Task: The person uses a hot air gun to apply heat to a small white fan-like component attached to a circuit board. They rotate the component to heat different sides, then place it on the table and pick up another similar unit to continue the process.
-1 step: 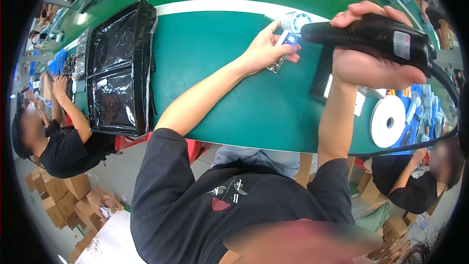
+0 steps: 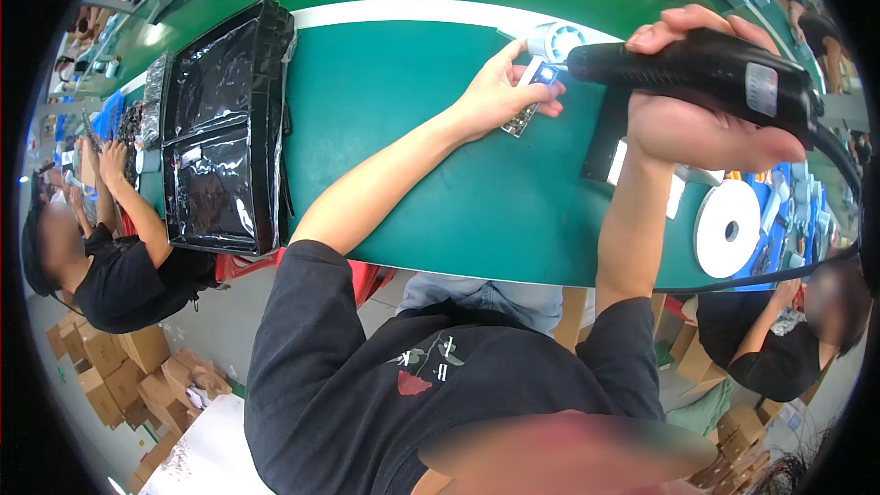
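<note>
My left hand (image 2: 500,98) is closed around a small light-blue handheld fan (image 2: 555,40), its round slotted head pointing away from me. The fan's handle is uncovered, and a circuit board (image 2: 521,119) shows below my fingers. A bright spot of light falls on the handle by my fingertips. My right hand (image 2: 710,133) grips a black electric screwdriver (image 2: 683,71) lying almost level, its nose pointing left at the fan. The nose is right beside the joint of head and handle; whether the bit touches cannot be made out.
A black plastic-lined tray (image 2: 275,128) with two compartments stands at left on the green table (image 2: 440,211). On the right are a white reel (image 2: 729,229), a dark flat box (image 2: 605,133) and blue bins of parts (image 2: 779,211). The screwdriver's cable (image 2: 839,160) curves down the right side. Co-workers sit either side.
My right hand and the screwdriver have shifted very slightly to the right. My left hand and the fan stay in place.
</note>
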Action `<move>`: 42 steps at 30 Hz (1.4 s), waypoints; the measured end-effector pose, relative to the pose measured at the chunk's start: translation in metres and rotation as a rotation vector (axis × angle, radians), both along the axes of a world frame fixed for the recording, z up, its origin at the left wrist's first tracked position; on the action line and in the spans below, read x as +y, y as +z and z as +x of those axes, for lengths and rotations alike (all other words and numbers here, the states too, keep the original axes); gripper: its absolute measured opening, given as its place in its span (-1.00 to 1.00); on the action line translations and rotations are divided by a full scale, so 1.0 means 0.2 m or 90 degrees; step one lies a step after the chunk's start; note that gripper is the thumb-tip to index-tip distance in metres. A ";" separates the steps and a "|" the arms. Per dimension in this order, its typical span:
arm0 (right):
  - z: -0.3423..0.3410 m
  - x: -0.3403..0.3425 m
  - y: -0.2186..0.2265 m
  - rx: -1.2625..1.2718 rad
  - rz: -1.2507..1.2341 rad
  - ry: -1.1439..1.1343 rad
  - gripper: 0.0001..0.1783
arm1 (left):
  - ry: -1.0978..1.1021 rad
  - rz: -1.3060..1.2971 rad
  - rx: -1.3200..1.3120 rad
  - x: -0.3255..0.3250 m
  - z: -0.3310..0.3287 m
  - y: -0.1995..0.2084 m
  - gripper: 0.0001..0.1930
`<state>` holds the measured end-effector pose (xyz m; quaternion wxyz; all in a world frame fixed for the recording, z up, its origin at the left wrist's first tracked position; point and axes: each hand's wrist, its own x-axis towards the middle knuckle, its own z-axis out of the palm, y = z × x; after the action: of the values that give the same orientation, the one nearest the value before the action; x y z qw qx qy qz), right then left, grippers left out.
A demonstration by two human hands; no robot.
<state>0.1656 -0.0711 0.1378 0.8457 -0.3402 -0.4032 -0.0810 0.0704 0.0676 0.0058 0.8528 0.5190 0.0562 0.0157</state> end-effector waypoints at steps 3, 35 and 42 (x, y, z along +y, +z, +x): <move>0.02 -0.04 0.03 -0.072 0.024 0.048 0.15 | 0.007 -0.011 0.006 0.00 0.00 0.00 -0.42; -0.02 -0.06 0.07 -0.023 -0.028 0.065 0.19 | 0.081 -0.147 0.035 0.05 0.00 0.01 -0.43; -0.01 -0.11 0.11 -0.069 -0.025 0.107 0.21 | 0.014 -0.088 0.038 0.10 0.00 0.09 -0.45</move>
<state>0.1629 -0.0934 0.1596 0.8198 -0.3168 -0.4767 -0.0203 0.0712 0.0880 0.0237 0.8842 0.4587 0.0883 0.0058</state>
